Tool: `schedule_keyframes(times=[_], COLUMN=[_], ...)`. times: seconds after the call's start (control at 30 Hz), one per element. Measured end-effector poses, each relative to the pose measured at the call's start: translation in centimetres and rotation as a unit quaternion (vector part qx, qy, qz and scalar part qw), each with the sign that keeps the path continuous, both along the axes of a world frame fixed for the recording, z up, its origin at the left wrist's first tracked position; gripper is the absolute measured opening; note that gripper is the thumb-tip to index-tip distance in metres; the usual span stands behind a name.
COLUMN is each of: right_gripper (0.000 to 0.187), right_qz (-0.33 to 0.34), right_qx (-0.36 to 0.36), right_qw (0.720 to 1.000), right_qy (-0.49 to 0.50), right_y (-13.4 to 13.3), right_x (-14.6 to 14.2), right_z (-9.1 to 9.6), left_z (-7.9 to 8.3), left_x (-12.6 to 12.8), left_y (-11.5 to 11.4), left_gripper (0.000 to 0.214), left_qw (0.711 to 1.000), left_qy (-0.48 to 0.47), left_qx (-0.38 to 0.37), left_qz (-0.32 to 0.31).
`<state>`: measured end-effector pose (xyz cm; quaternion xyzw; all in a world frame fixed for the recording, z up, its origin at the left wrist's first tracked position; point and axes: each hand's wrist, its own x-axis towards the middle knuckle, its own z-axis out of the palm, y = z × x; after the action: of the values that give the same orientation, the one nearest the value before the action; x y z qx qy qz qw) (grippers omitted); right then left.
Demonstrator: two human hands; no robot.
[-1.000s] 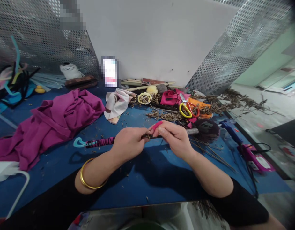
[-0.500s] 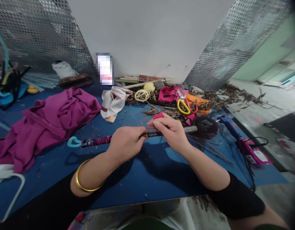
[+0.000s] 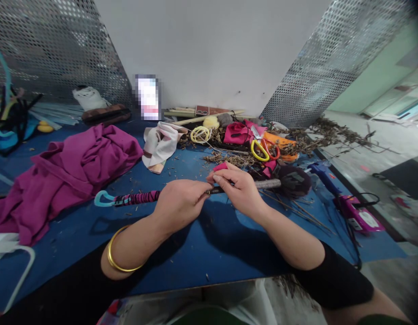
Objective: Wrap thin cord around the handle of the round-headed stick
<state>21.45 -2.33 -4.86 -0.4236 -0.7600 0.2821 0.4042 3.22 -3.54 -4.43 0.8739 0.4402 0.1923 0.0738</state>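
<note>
A long thin stick [image 3: 137, 198] lies across the middle of the blue table, wrapped in pink-and-black stripes on its left part, with a light blue loop at its left tip. Its right end carries a dark fluffy brush head [image 3: 292, 180]. My left hand [image 3: 180, 202] is closed around the stick's middle. My right hand [image 3: 237, 187] pinches the stick just to the right of it and also holds a pink strip [image 3: 221, 166] at the fingertips.
A crumpled magenta cloth [image 3: 66, 174] lies at the left. Behind the hands are a white cloth [image 3: 160, 145], yellow-handled scissors [image 3: 263, 148], a yellow ring [image 3: 200, 134] and dry twigs. A purple glue gun [image 3: 351, 209] lies at the right. Perforated metal panels stand behind.
Both hands and the stick stay nearly in place. The pink strip at my right fingertips has shifted slightly lower and left along the stick.
</note>
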Motion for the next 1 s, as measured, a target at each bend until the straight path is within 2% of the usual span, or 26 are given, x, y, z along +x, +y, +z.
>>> schedule_keyframes(times=[0.13,0.23,0.3,0.43,0.53,0.67,0.83,0.9,1.0], right_gripper=[0.021,0.021,0.021,0.02,0.018,0.015,0.013,0.016,0.024], right_qz=[0.005,-0.001,-0.017,-0.07,-0.104,-0.162,-0.26,-0.263,-0.23], right_qx=[-0.065,-0.148,-0.174,-0.148,-0.113,-0.091,-0.08,-0.104,-0.148], right_qw=[0.995,0.971,0.954,0.946,0.94,0.931,0.906,0.91,0.928], right_qy=[0.077,0.189,0.243,0.28,0.305,0.315,0.324,0.304,0.252], right_y=[-0.1,0.2,0.7,2.0,2.9,4.2,5.9,6.2,6.2], right_x=[0.4,1.6,3.0,6.7,9.6,12.5,13.9,14.1,14.9], right_z=[1.1,2.1,2.9,4.4,5.0,4.5,2.8,2.4,2.5], left_z=[-0.1,0.4,1.1,2.5,3.1,3.3,3.6,3.8,4.1], left_x=[-0.3,-1.1,-1.8,-3.3,-4.1,-4.4,-4.7,-4.8,-5.0], left_y=[0.4,1.0,1.5,2.5,2.8,3.0,3.1,3.1,3.1], left_gripper=[0.024,0.025,0.025,0.024,0.024,0.023,0.021,0.02,0.02], left_qw=[1.0,0.997,0.991,0.977,0.975,0.978,0.979,0.977,0.974], left_qy=[-0.019,-0.061,-0.095,-0.153,-0.147,-0.126,-0.14,-0.144,-0.153], left_qx=[-0.013,-0.033,-0.049,-0.053,-0.047,-0.057,-0.099,-0.126,-0.138], left_qz=[0.007,0.042,0.077,0.14,0.162,0.159,0.109,0.094,0.097])
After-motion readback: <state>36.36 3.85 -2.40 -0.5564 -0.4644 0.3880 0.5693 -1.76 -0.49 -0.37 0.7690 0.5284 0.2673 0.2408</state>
